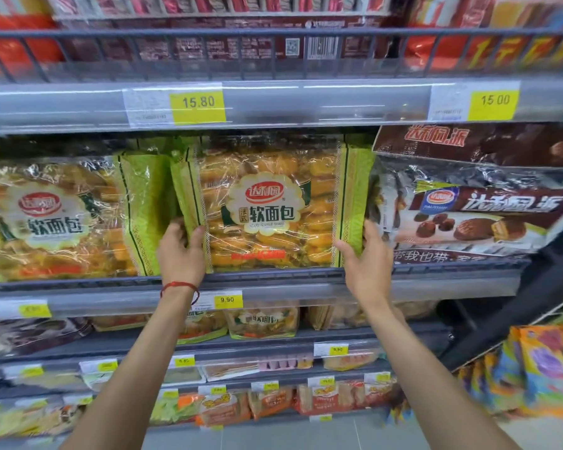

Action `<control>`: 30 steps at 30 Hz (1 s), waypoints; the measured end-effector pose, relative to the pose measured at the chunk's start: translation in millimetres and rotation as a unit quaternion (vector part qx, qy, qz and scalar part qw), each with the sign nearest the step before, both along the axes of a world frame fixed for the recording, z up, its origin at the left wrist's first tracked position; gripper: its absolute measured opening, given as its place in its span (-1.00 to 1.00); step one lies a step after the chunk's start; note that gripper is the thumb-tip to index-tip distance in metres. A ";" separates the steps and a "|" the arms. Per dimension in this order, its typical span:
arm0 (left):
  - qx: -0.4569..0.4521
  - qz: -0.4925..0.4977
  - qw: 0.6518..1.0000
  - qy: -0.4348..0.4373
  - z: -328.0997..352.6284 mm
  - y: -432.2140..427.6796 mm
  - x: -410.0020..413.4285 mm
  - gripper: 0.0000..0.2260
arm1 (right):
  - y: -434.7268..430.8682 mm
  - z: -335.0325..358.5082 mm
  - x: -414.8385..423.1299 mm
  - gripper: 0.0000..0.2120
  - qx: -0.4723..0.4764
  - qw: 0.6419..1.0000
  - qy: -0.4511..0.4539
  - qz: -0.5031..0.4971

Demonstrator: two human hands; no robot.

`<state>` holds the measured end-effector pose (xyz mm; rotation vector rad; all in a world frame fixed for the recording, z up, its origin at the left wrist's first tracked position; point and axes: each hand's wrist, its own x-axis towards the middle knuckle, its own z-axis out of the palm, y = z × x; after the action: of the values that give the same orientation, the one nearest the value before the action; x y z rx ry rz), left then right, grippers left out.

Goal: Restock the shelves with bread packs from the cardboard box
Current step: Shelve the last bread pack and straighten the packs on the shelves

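A large green-edged clear bread pack [268, 203] stands upright on the middle shelf [436, 280], its front facing me. My left hand [181, 251] grips its lower left edge, thumb on the front. My right hand [368, 258] grips its lower right corner. A second bread pack of the same kind [62, 219] stands just to its left. The cardboard box is out of view.
Brown cake packs [475, 216] press against the pack's right side. The upper shelf rail [273, 102] with price tags hangs just over the pack. Smaller bread packs [262, 321] fill lower shelves. Colourful bags [540, 368] hang at right.
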<state>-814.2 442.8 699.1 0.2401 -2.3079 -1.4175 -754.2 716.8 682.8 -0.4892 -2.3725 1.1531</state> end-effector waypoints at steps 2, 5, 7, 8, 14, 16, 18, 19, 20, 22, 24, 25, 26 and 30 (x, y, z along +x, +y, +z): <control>-0.022 -0.008 1.000 -0.009 -0.1 -1.8 4.9 -0.85 | -1.4 -3.0 6.8 -0.42 -0.015 0.999 0.030 0.002; -0.038 -0.012 0.999 -0.010 -3.1 1.6 18.0 -0.55 | -10.5 0.6 21.6 -0.46 -0.033 0.993 0.111 0.015; -0.055 -0.003 0.998 0.038 -0.2 8.9 26.6 -0.47 | -20.5 9.1 27.0 -0.55 0.012 0.986 0.162 0.026; -0.073 0.003 0.994 0.075 2.9 11.8 28.1 -0.49 | -25.7 13.8 25.3 -0.61 0.035 0.981 0.187 0.034; -0.273 -0.033 0.944 0.185 55.5 24.4 5.7 -0.83 | -50.7 63.5 -9.5 -0.68 0.204 0.949 0.203 0.126; -0.349 -0.065 0.915 0.192 68.8 26.8 -10.9 -0.70 | -57.6 78.9 -26.1 -0.60 0.274 0.937 0.177 0.125; -0.382 -0.100 0.891 0.222 75.9 27.5 -23.4 -0.59 | -62.5 90.8 -41.0 -0.45 0.336 0.923 0.159 0.103; -0.390 -0.107 0.885 0.230 77.8 27.2 -28.0 -0.58 | -62.1 94.3 -47.6 -0.40 0.364 0.914 0.155 0.086; -0.397 -0.107 0.882 0.232 78.8 26.1 -31.7 -0.59 | -59.6 96.5 -53.6 -0.38 0.386 0.907 0.157 0.067; -0.407 -0.099 0.878 0.232 80.5 22.1 -35.5 -0.65 | -51.0 97.0 -61.1 -0.43 0.406 0.898 0.165 0.043; -0.418 -0.084 0.876 0.226 81.5 19.2 -37.4 -0.71 | -43.8 95.8 -62.2 -0.51 0.413 0.894 0.169 0.037; -0.426 -0.079 0.873 0.224 81.5 18.4 -38.4 -0.73 | -41.7 95.2 -61.2 -0.53 0.415 0.893 0.170 0.033; -0.433 -0.075 0.870 0.224 81.4 17.8 -39.2 -0.73 | -40.0 94.7 -60.4 -0.52 0.418 0.892 0.170 0.027; -0.418 -0.047 0.887 0.193 81.3 8.8 -40.5 -0.66 | -28.9 95.0 -56.9 -0.46 0.435 0.888 0.152 -0.004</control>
<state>-854.7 451.6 780.4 -0.3826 -2.3548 -0.3402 -811.1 688.0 777.8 0.0038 -2.2925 0.0579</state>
